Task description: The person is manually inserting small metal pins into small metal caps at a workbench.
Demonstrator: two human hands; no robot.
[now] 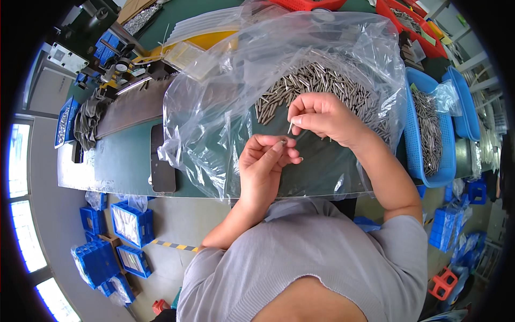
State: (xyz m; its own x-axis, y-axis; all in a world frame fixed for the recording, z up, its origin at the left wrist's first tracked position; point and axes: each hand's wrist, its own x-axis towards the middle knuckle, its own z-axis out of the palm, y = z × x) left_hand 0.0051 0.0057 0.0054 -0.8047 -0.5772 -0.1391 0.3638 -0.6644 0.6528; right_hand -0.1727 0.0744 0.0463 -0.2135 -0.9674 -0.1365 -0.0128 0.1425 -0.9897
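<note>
My left hand (263, 163) is closed in a pinch, palm up, with a small metal piece (282, 142) between thumb and fingertips; its exact kind is too small to tell. Just above it and to the right, my right hand (324, 119) pinches a thin, light-coloured pin (290, 127) that points down toward the left fingertips. The two hands are close but apart. Beyond them a pile of slim grey metal pins (316, 80) lies on a large clear plastic bag (214, 115), spread over the green table.
At the right stands a blue basket (450, 155) of metal pins. Red trays (383, 8) sit at the far right. A dark phone (162, 166) lies near the table's front edge, left of the bag. A bench device (115, 64) occupies the far left.
</note>
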